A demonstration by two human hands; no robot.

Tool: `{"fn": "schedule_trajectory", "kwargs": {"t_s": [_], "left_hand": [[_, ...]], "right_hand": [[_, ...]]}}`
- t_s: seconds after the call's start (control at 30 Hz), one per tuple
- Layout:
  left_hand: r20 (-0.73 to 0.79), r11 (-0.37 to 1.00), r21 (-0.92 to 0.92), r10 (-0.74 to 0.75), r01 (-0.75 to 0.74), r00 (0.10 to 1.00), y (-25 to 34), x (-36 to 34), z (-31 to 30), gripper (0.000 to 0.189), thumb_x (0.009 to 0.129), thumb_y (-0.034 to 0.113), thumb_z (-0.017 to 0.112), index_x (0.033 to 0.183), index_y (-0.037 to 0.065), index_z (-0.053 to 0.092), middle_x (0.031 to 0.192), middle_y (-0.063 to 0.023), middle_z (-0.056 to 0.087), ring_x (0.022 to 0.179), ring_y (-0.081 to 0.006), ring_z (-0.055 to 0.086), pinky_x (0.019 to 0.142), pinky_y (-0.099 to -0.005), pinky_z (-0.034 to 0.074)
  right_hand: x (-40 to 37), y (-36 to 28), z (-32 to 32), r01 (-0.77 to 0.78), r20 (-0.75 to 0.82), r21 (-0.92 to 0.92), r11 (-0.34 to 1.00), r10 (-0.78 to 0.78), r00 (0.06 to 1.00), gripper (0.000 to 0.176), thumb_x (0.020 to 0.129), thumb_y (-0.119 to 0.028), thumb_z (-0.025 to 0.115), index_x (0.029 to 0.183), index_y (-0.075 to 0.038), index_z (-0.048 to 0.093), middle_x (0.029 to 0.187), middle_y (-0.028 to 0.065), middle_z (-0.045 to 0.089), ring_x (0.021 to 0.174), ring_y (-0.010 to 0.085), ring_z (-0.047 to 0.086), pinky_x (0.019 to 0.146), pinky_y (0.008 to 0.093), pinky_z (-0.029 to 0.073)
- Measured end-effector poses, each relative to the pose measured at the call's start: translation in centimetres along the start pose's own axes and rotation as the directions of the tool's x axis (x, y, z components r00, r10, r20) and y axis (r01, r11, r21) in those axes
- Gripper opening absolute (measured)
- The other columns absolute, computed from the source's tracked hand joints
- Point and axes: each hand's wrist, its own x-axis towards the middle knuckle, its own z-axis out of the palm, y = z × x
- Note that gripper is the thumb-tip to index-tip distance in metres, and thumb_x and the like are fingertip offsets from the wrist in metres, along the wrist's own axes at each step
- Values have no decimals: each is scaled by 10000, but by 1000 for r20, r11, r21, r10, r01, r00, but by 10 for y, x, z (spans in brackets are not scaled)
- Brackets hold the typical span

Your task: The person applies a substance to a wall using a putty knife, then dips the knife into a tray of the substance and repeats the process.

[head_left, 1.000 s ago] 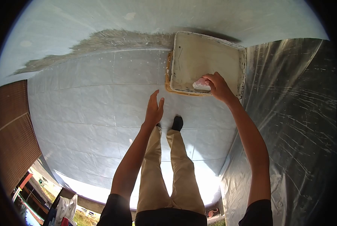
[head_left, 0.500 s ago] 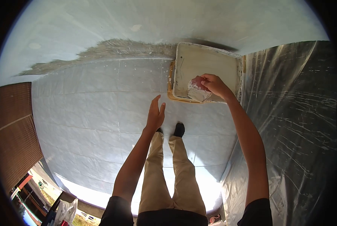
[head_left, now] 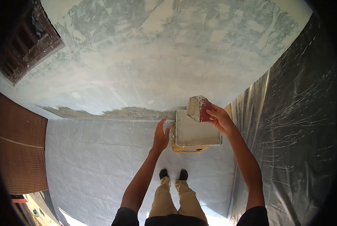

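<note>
My right hand (head_left: 221, 118) grips the red end of a putty spreader (head_left: 195, 109), its flat face coated with off-white paste. The spreader is raised above a tray (head_left: 180, 140) of creamy off-white paste, between me and the wall. The tray rests on a yellowish stand (head_left: 193, 150), partly hidden beneath it. My left hand (head_left: 161, 136) is held in the air to the left of the tray, fingers stretched and apart, with nothing in it.
Ahead rises a wall (head_left: 138, 71) with patchy pale coating and a bare grey strip at its foot. Grey sheeting (head_left: 100, 150) covers the floor. Splattered plastic sheeting (head_left: 285, 143) hangs at right. A brown window frame (head_left: 36, 49) and a brown corrugated panel (head_left: 19, 147) are at left.
My view has tilted up, showing more wall. My right hand has lifted the putty spreader from the tray's near edge and turned its coated face upward. My left hand stays open.
</note>
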Motion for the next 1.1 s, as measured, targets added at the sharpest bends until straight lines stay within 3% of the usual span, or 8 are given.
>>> {"fn": "schedule_trajectory", "kwargs": {"t_s": [0.3,0.63,0.77,0.87,0.93,0.97,1.07,1.1], "left_hand": [[-64,951,-13,309,-310,949,174,127,-78,484,1075,246,493,1477,-17,433,1494,-227,497,1415,-373,455,1179,-448,351],[-134,769,105,639,-631,757,361,223,-159,500,1085,235,485,1517,0,393,1536,-223,452,1448,-360,418,1199,-455,324],[-174,672,175,740,-720,649,428,266,-171,520,1088,277,473,1522,5,387,1542,-221,444,1453,-367,408,1198,-460,329],[-193,598,239,801,-765,567,471,300,-173,524,1081,280,476,1521,8,391,1541,-216,443,1450,-364,410,1195,-461,338],[-218,542,281,840,-792,497,498,316,-175,517,1069,251,489,1516,7,400,1538,-209,447,1449,-360,408,1193,-459,344],[-225,539,283,841,-793,492,509,323,-175,517,1069,251,489,1516,7,400,1538,-209,447,1449,-360,408,1193,-459,344],[-250,454,383,889,-805,383,534,345,-182,514,1047,223,520,1499,-2,417,1525,-203,459,1429,-360,426,1184,-457,354],[-253,408,437,911,-801,326,541,352,-185,512,1034,210,535,1487,-4,428,1518,-200,464,1414,-363,437,1179,-457,357]], "right_hand": [[-71,-183,64,379,-55,-56,924,-382,923,362,1019,-129,624,1362,-26,570,1175,45,683,1041,155,687,929,375,599],[-132,-333,107,701,-134,-182,689,-724,677,319,1034,-136,595,1338,-41,612,1182,48,694,1041,146,687,915,357,594],[-133,-388,108,800,-97,-327,503,-860,501,297,1035,-131,595,1313,-34,635,1141,28,711,1014,123,686,910,303,560],[-119,-427,111,842,0,-483,242,-961,276,282,1047,-133,581,1290,-12,658,1099,25,721,1023,144,691,917,292,539],[-105,-449,120,765,105,-643,-32,-993,47,279,1058,-124,559,1281,2,669,1088,64,733,1030,182,699,918,302,522],[-101,-458,129,766,113,-641,-41,-993,42,279,1058,-124,559,1281,2,669,1088,64,733,1030,182,699,918,302,522],[-94,-483,157,429,310,-816,-387,-920,-239,293,1029,-51,553,1294,-24,674,1125,166,723,1051,280,697,921,365,529],[-86,-494,161,431,315,-812,-392,-918,-242,293,1029,-51,553,1294,-24,674,1125,166,723,1051,280,697,921,365,529]]}}
